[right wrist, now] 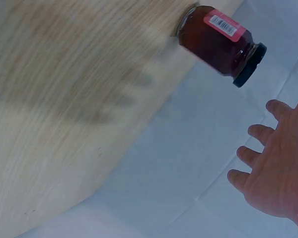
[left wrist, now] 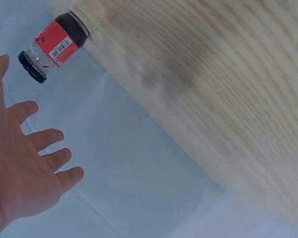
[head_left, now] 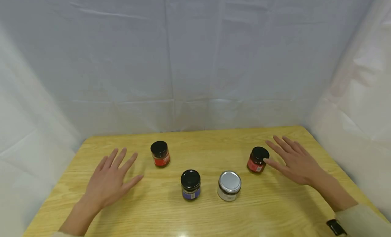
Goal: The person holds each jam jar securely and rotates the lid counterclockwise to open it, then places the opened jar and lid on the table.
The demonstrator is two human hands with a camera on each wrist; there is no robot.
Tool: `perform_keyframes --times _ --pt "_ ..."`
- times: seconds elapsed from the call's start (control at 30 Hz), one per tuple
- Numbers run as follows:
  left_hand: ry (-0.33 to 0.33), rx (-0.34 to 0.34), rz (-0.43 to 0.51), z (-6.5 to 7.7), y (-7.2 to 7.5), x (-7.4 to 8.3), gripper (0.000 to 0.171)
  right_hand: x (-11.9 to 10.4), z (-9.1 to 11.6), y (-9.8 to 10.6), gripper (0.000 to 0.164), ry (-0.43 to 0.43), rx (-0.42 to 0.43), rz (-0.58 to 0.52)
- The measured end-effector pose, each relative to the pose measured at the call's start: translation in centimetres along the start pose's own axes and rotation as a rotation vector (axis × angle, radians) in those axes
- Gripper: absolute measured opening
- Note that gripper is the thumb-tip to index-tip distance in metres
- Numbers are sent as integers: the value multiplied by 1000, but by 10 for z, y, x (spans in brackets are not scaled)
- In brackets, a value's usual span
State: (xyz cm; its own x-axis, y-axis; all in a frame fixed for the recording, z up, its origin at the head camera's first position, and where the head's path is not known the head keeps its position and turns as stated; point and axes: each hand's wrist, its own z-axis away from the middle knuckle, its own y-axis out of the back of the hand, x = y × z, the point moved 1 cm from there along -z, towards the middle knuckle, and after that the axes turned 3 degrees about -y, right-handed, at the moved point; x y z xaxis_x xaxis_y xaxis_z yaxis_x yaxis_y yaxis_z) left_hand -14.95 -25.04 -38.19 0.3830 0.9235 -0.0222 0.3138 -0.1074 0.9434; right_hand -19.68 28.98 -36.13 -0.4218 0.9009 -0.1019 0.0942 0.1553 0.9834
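My left hand [head_left: 108, 182] hovers over the left of the table with its fingers spread, holding nothing. The thing nearest it is a black-lidded jar with a red label [head_left: 161, 157], also seen in the left wrist view as a jar [left wrist: 55, 45] with a barcode. On the other side my right hand [head_left: 297, 164] is spread in the air, its thumb overlapping a dark red jar [head_left: 256, 165] with a black lid and pinkish label. That jar [right wrist: 216, 42] appears in the right wrist view, apart from the fingers. Between the hands stand a blue-labelled jar [head_left: 190, 189] and a silver-lidded jar [head_left: 229, 189].
All the jars stand upright on a light wooden table [head_left: 146, 210]. White cloth [head_left: 189, 60] hangs behind the far edge, with more at both sides. A black band [head_left: 335, 226] shows at the right sleeve.
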Motion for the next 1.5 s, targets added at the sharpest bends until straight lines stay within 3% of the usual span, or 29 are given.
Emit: perform_keyframes --times 0.37,0.8,1.27,1.5 --pt "9 -59 26 -12 3 4 71 -22 -30 4 68 35 -38 21" --pt "37 -42 34 -17 -1 1 71 -54 -72 4 69 111 -57 4" --pt "54 -108 57 -26 -2 11 73 -86 -95 -3 70 163 -65 -9" --pt "41 -91 40 -33 -5 12 74 -98 -105 -8 72 178 -75 14"
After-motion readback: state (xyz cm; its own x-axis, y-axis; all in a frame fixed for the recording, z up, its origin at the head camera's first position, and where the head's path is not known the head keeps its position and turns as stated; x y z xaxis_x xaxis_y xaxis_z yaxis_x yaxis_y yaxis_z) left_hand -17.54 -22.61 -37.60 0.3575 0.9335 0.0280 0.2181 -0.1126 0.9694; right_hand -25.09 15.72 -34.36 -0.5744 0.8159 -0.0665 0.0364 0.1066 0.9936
